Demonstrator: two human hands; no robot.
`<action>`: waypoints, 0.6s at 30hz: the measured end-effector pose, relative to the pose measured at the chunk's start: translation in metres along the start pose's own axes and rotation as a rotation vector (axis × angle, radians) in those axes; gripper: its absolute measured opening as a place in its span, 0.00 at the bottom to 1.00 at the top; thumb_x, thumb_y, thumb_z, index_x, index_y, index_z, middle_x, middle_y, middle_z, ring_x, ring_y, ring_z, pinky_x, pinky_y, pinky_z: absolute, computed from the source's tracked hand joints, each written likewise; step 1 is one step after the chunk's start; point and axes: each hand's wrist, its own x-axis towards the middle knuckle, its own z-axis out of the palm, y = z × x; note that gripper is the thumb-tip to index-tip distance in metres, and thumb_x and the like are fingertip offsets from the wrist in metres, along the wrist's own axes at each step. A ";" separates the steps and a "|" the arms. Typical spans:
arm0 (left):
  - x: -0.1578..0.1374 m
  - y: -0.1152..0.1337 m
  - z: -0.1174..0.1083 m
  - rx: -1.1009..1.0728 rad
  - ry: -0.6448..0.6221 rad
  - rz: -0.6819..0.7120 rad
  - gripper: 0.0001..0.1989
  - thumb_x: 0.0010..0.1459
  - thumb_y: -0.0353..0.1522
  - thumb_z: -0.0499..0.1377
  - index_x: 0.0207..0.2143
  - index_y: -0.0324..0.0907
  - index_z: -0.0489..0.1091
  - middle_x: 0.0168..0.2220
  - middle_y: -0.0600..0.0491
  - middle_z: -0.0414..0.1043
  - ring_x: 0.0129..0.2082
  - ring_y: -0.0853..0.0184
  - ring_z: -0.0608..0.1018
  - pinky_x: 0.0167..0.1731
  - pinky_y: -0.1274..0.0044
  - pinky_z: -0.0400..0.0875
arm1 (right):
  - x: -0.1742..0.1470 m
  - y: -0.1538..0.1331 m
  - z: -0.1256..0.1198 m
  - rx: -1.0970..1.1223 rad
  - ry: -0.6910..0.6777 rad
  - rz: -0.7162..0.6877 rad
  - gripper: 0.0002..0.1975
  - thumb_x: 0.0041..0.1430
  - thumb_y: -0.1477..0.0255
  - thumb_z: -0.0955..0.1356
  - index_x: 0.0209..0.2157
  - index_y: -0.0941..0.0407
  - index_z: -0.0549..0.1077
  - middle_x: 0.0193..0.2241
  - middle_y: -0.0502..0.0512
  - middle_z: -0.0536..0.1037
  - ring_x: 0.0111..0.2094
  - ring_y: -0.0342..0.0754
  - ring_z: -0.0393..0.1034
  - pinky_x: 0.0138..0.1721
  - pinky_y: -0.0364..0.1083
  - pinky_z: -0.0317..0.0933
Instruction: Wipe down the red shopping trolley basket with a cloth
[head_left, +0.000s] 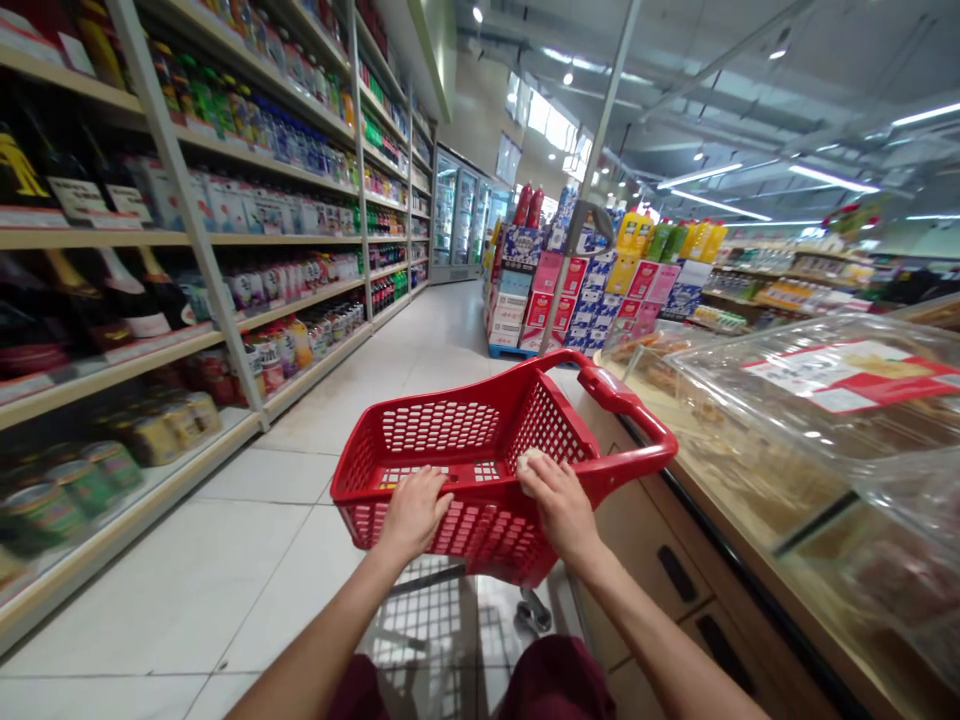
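A red plastic shopping cart (465, 515) with perforated walls stands sideways in front of me, its handle (637, 460) pointing right. My left hand (415, 512) lies over the near rim, its fingers curled down toward the inside. Further right along the same rim, my right hand (556, 503) presses a small crumpled white cloth (527, 468) against the cart; part of the cloth is hidden under the fingers. Inside, the cart's floor shows through its holes, with a small yellow patch near my left hand that I cannot make out.
Tall drink shelves (285, 240) line the left side. To the right is a wooden counter (667, 530) with clear plastic display covers (825, 400). Stacked drink cartons (547, 290) stand ahead beside a metal pole (600, 140). White floor tiles (255, 560) run along the aisle.
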 end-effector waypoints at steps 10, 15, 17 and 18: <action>-0.004 0.003 0.009 -0.030 0.079 0.009 0.15 0.57 0.35 0.45 0.37 0.41 0.69 0.45 0.48 0.70 0.49 0.60 0.67 0.48 0.64 0.60 | -0.043 0.082 -0.041 -0.059 0.358 0.204 0.19 0.54 0.81 0.59 0.45 0.52 0.69 0.49 0.55 0.68 0.52 0.50 0.59 0.51 0.55 0.53; -0.004 0.006 0.006 -0.042 0.049 0.004 0.15 0.57 0.36 0.45 0.37 0.41 0.69 0.46 0.48 0.70 0.49 0.60 0.68 0.48 0.65 0.59 | -0.049 0.041 -0.022 0.140 0.356 0.075 0.17 0.55 0.81 0.59 0.42 0.52 0.71 0.50 0.53 0.68 0.54 0.51 0.57 0.51 0.55 0.56; -0.005 0.007 0.004 -0.038 0.046 0.005 0.15 0.57 0.36 0.44 0.37 0.41 0.69 0.45 0.48 0.70 0.49 0.61 0.68 0.48 0.66 0.59 | -0.043 0.054 -0.037 0.150 0.338 0.111 0.16 0.55 0.80 0.59 0.42 0.52 0.72 0.48 0.54 0.69 0.52 0.50 0.60 0.51 0.55 0.56; -0.005 0.007 0.004 -0.036 0.045 0.006 0.15 0.57 0.36 0.44 0.36 0.41 0.69 0.45 0.48 0.70 0.49 0.61 0.68 0.48 0.66 0.59 | -0.041 0.064 -0.046 0.146 0.340 0.165 0.16 0.55 0.79 0.59 0.42 0.53 0.72 0.48 0.54 0.69 0.51 0.50 0.61 0.52 0.55 0.56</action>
